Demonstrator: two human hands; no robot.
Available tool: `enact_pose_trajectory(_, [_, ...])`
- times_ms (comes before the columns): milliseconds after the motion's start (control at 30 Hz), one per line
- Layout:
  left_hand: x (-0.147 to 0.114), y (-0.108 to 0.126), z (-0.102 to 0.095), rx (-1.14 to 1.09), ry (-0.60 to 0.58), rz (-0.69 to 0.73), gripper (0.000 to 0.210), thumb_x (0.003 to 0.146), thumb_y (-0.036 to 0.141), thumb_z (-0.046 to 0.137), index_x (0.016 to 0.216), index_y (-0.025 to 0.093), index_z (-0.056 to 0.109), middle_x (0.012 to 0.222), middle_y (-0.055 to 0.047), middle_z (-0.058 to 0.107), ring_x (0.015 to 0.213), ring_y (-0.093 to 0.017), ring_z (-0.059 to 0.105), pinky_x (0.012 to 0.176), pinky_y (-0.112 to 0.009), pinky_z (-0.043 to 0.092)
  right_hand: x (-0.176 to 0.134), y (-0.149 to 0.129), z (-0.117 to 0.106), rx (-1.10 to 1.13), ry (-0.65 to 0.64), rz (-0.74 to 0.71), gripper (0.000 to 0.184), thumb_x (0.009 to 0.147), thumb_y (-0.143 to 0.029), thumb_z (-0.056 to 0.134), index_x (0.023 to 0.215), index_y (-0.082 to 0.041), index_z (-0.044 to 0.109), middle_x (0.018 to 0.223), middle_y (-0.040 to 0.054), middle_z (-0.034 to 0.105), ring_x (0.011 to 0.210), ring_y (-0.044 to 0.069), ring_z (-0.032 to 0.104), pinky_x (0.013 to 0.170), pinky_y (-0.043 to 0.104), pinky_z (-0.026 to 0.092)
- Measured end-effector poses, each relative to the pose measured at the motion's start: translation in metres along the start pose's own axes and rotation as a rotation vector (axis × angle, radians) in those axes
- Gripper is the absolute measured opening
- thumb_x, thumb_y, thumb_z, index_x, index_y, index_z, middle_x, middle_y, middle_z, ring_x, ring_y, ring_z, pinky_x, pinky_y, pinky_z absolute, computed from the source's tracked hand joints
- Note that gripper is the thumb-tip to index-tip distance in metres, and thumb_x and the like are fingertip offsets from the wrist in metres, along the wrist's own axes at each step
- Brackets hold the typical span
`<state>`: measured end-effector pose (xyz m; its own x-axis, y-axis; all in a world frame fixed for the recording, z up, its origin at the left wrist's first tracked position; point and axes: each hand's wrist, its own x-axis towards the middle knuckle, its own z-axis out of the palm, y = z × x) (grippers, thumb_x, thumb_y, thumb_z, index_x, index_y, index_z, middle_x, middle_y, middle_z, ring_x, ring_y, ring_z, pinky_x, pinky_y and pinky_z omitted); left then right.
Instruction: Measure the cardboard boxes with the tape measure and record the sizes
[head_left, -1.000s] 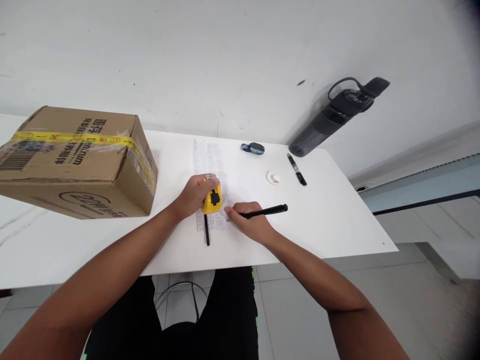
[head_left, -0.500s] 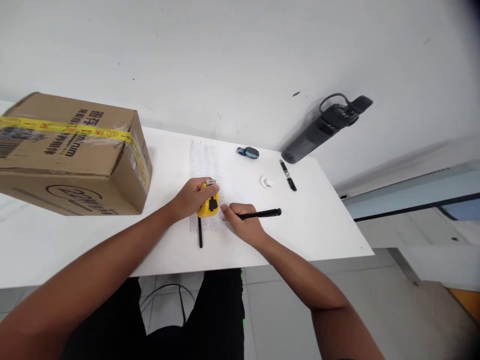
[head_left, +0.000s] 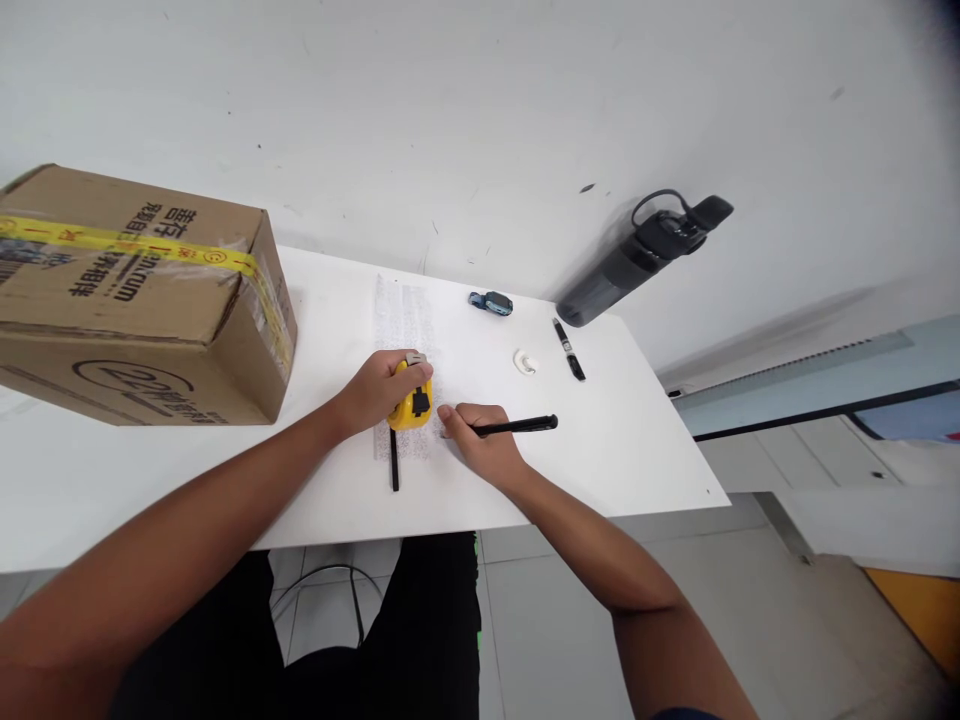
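Note:
My left hand (head_left: 380,388) is closed around a yellow tape measure (head_left: 407,411), over a printed sheet (head_left: 405,312) on the white table (head_left: 600,460). From under the tape measure sticks out a thin black stick-like thing (head_left: 395,465), its upper end hidden. Just to the right, my right hand (head_left: 484,440) grips a black pen (head_left: 521,425) with its tip down near the sheet's right edge. The pen lies tilted, its back end pointing right. Fingers hide the exact tip.
A taped cardboard box (head_left: 142,310) stands at the left. Toward the wall lie a small blue-green object (head_left: 491,303), a white ring-shaped piece (head_left: 525,362) and a black-and-white marker (head_left: 568,350). A dark water bottle (head_left: 622,275) stands at the back right.
The whole view has shifted slightly, so everything appears a little further left. Both hands keep their grip on the tape measure and the pen, with hardly any movement over the sheet.

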<state>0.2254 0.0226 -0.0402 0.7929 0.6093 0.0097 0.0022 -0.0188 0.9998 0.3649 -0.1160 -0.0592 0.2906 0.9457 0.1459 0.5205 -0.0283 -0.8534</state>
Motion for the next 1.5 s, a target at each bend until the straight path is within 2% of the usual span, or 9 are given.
enact_pose_trajectory(133, [-0.0001, 0.0003, 0.0007, 0.003, 0.002, 0.002, 0.031, 0.083, 0.042, 0.059, 0.066, 0.018, 0.050, 0.059, 0.003, 0.044, 0.051, -0.009, 0.042, 0.047, -0.024, 0.034, 0.0001, 0.0002, 0.0013, -0.024, 0.028, 0.005, 0.060, 0.095, -0.060, 0.050, 0.052, -0.021, 0.035, 0.051, -0.0014, 0.041, 0.051, 0.011, 0.036, 0.051, 0.029, 0.029])
enact_pose_trajectory(300, [0.0001, 0.0003, 0.0010, -0.007, -0.001, 0.001, 0.031, 0.083, 0.043, 0.059, 0.066, 0.018, 0.050, 0.059, 0.003, 0.044, 0.050, -0.009, 0.042, 0.046, -0.024, 0.034, 0.0006, -0.0010, 0.0017, 0.021, -0.025, 0.027, 0.061, 0.093, -0.063, 0.051, 0.051, -0.021, 0.034, 0.051, -0.0015, 0.041, 0.050, 0.011, 0.037, 0.049, 0.028, 0.030])
enact_pose_trajectory(400, [0.0002, -0.0006, 0.0008, -0.023, -0.001, 0.003, 0.032, 0.082, 0.043, 0.060, 0.066, 0.018, 0.050, 0.059, 0.003, 0.043, 0.050, -0.009, 0.041, 0.046, -0.024, 0.034, 0.0002, -0.0012, 0.0015, 0.046, -0.004, 0.026, 0.062, 0.092, -0.064, 0.052, 0.051, -0.021, 0.032, 0.050, -0.0024, 0.038, 0.050, 0.010, 0.034, 0.048, 0.028, 0.029])
enact_pose_trajectory(533, [0.0004, -0.0016, 0.0004, -0.029, 0.000, -0.001, 0.032, 0.083, 0.042, 0.060, 0.065, 0.018, 0.050, 0.060, 0.002, 0.044, 0.052, -0.009, 0.042, 0.047, -0.024, 0.034, -0.0005, -0.0021, 0.0010, 0.060, -0.069, -0.001, 0.063, 0.092, -0.065, 0.051, 0.051, -0.021, 0.032, 0.050, -0.0018, 0.039, 0.050, 0.010, 0.035, 0.048, 0.028, 0.029])
enact_pose_trajectory(733, [0.0005, -0.0010, 0.0003, -0.020, -0.002, -0.007, 0.031, 0.084, 0.041, 0.059, 0.066, 0.018, 0.050, 0.060, 0.002, 0.043, 0.051, -0.009, 0.042, 0.046, -0.024, 0.033, -0.0003, -0.0044, 0.0016, 0.064, 0.087, 0.040, 0.062, 0.091, -0.064, 0.054, 0.051, -0.022, 0.031, 0.050, -0.0028, 0.034, 0.050, 0.010, 0.031, 0.049, 0.028, 0.028])
enact_pose_trajectory(933, [0.0009, -0.0009, 0.0000, -0.010, 0.001, -0.003, 0.032, 0.083, 0.043, 0.060, 0.065, 0.018, 0.050, 0.058, 0.003, 0.044, 0.049, -0.009, 0.041, 0.046, -0.024, 0.033, 0.0009, -0.0025, 0.0015, 0.070, 0.006, 0.062, 0.061, 0.090, -0.062, 0.055, 0.052, -0.022, 0.031, 0.051, -0.0031, 0.035, 0.051, 0.010, 0.032, 0.049, 0.027, 0.029])
enact_pose_trajectory(1200, [0.0004, 0.0010, -0.0001, 0.010, 0.001, -0.017, 0.031, 0.083, 0.043, 0.058, 0.067, 0.018, 0.049, 0.058, 0.004, 0.043, 0.048, -0.008, 0.040, 0.045, -0.023, 0.031, 0.0005, -0.0037, 0.0024, 0.080, 0.047, 0.044, 0.061, 0.091, -0.060, 0.054, 0.054, -0.022, 0.025, 0.051, -0.0049, 0.027, 0.050, 0.008, 0.027, 0.048, 0.027, 0.023])
enact_pose_trajectory(1433, [-0.0004, 0.0027, 0.0007, 0.007, 0.002, -0.031, 0.030, 0.083, 0.042, 0.057, 0.067, 0.018, 0.048, 0.058, 0.004, 0.042, 0.048, -0.008, 0.040, 0.044, -0.023, 0.031, 0.0005, -0.0031, 0.0038, 0.059, 0.127, 0.040, 0.057, 0.091, -0.052, 0.055, 0.056, -0.023, 0.021, 0.053, -0.0062, 0.021, 0.051, 0.008, 0.022, 0.049, 0.027, 0.019])
enact_pose_trajectory(1500, [-0.0003, 0.0028, 0.0011, 0.006, 0.000, -0.032, 0.030, 0.083, 0.042, 0.057, 0.067, 0.018, 0.048, 0.058, 0.004, 0.042, 0.048, -0.008, 0.039, 0.044, -0.023, 0.031, 0.0004, -0.0030, 0.0038, 0.063, 0.100, 0.023, 0.056, 0.091, -0.050, 0.055, 0.056, -0.023, 0.020, 0.053, -0.0064, 0.022, 0.051, 0.008, 0.022, 0.049, 0.027, 0.019])
